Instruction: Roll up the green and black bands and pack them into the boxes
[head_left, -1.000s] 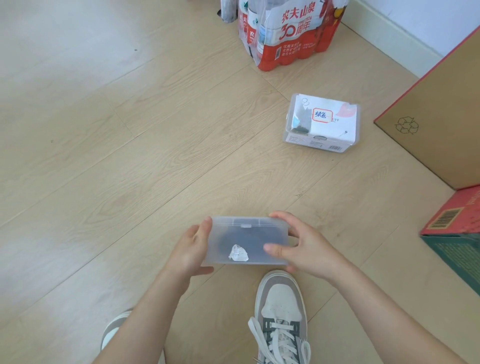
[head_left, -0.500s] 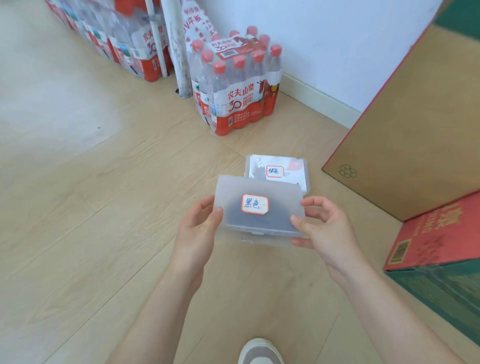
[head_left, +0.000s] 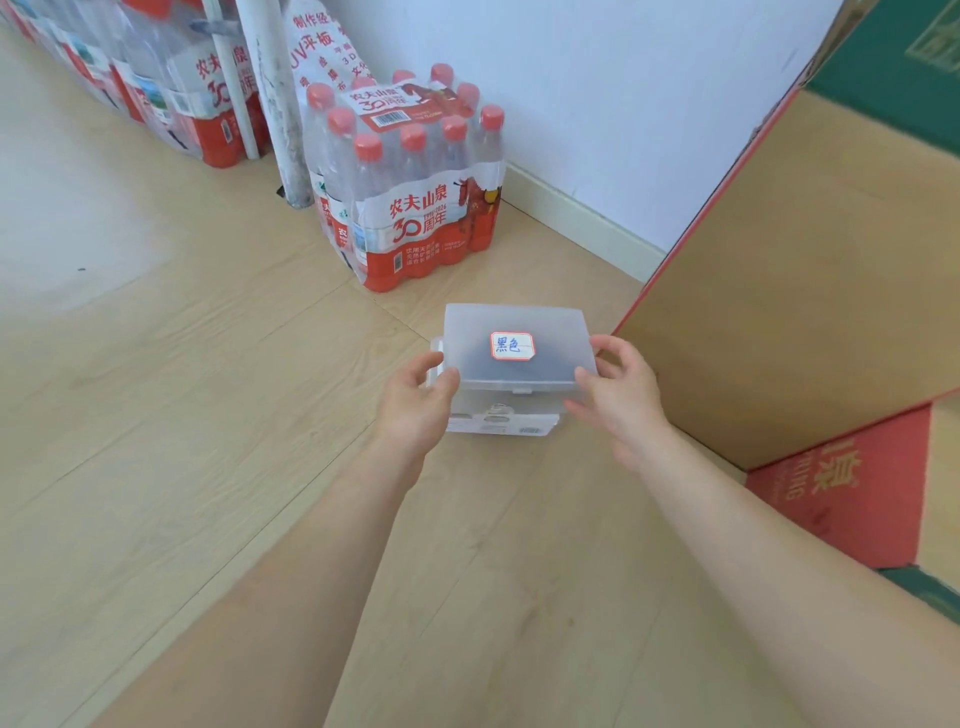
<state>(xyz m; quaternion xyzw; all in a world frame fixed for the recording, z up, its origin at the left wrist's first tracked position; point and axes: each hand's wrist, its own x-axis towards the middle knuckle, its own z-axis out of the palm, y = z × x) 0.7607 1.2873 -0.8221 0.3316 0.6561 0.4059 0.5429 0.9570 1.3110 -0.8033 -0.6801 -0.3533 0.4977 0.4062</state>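
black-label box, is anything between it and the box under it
The left hand and right hand hold the black-label box right above the lower box, with nothing visible between them; contact cannot be told.

A pale wooden floor (head_left: 182, 415) is seen running up to a white wall (head_left: 597, 104) edged by a baseboard (head_left: 582, 218). A shrink-wrapped pack of red-capped water bottles (head_left: 415, 197) is stood on the floor near the wall, with a grey pole (head_left: 283, 104) just beside it and more bottle packs (head_left: 171, 88) lined up behind. A large cardboard box (head_left: 805, 312) is seen at the right, above a red and green carton (head_left: 841, 488).
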